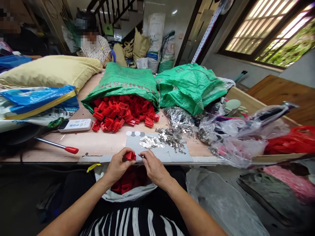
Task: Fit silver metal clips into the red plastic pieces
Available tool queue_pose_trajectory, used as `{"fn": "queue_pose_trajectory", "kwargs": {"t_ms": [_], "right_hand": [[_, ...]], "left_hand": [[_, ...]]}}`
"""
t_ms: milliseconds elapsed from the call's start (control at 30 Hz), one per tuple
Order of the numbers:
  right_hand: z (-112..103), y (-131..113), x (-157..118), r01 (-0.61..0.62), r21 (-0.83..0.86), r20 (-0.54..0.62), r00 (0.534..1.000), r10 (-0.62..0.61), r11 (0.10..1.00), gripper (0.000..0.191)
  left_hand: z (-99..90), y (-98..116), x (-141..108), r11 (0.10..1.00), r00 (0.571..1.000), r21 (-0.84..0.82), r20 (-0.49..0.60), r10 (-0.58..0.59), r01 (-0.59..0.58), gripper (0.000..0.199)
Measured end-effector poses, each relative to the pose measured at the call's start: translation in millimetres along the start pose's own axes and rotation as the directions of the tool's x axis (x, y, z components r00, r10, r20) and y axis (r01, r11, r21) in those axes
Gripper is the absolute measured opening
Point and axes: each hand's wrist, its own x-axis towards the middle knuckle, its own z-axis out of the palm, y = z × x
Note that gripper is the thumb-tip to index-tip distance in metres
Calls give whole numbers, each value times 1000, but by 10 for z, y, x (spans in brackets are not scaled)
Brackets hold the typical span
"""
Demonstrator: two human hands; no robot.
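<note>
Between its thumb and fingers my left hand [119, 165] grips a red plastic part [131, 156] just over the table's front edge. Close beside it, my right hand [155, 167] pinches a small dark metal piece [141, 155], too small to make out fully. On my lap below, an open white sack [128, 196] holds more red parts [124, 183]. Past my hands, a pile of shiny flat metal pieces [149, 142] and a darker heap of small metal parts [172, 137] lie on a grey sheet [134, 149].
A green sack [128, 77] spills red plastic parts [115, 113] onto the table. To its right are another green sack [189, 87] and clear plastic bags [226, 134]. A red-tipped lever [71, 149] juts out at left near a white box [75, 125]. A person [95, 46] sits across the table.
</note>
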Motion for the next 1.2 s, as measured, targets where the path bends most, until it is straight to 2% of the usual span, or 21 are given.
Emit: {"fn": "queue_pose_trajectory", "kwargs": {"t_ms": [67,133,200,300,400,467,633,833,1033,1133,1200], "right_hand": [[-40,-11,-51,-6,94,27,1000,3,996,22],[-82,-51,-92,-22,195,94,996,4,981,26],[-109,-106,-118,-29,274,144,989,-11,961,35],[-114,-179,-136,-19,312,150,988,-30,950,41],[-110,-221,-138,-2,295,144,989,-42,956,37],[-124,-244,-136,11,276,138,989,-51,961,35],[-177,-309,-137,59,227,128,988,-90,972,34],[-136,-346,-140,74,180,67,994,-87,981,32],[-63,-287,-99,60,366,55,995,-86,929,34],[-10,-238,-88,-3,419,95,995,-40,908,36],[14,-205,-80,-43,444,110,994,-6,895,37]], "left_hand": [[23,57,-55,990,998,-134,-20,-52,49,29],[48,126,-106,934,990,-336,-26,-138,121,31],[70,197,-148,810,973,-550,18,-230,202,20],[89,270,-201,532,935,-785,164,-316,318,14],[100,294,-249,320,896,-867,263,-359,382,8],[109,302,-278,242,873,-885,284,-396,398,3],[125,365,-322,101,819,-901,330,-469,421,20],[127,399,-350,32,818,-909,358,-450,415,28],[124,336,-397,77,799,-878,391,-456,473,19],[94,261,-435,159,824,-868,368,-430,471,10],[56,174,-464,318,861,-831,322,-394,457,13]]}}
